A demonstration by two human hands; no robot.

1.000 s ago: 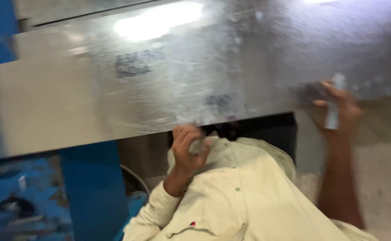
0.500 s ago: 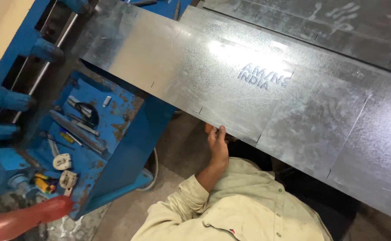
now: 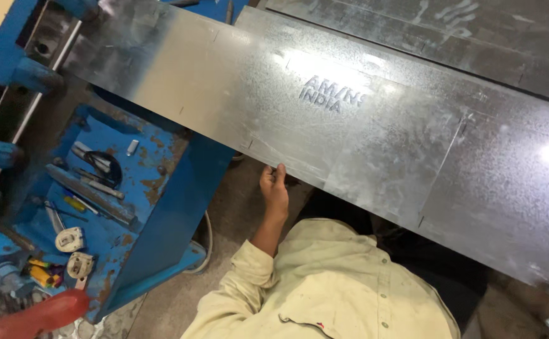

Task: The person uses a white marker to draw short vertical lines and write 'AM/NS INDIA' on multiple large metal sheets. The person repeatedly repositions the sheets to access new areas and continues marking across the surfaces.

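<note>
One hand [image 3: 274,188] only in view now, fingers clamped under galvanised steel sheet [image 3: 325,119] edge, swung over blue tool tray [image 3: 161,182]; right hidden.

One hand [image 3: 274,188] shows, gripping the near edge of one long metal sheet [image 3: 325,119]. A second metal sheet [image 3: 450,37] lies at the far right. At the left stands one blue machine [image 3: 161,207]. On its tray lie two tape measures [image 3: 70,239], one long metal bar [image 3: 89,194] and one red handle [image 3: 36,317] at the near left corner.
</note>
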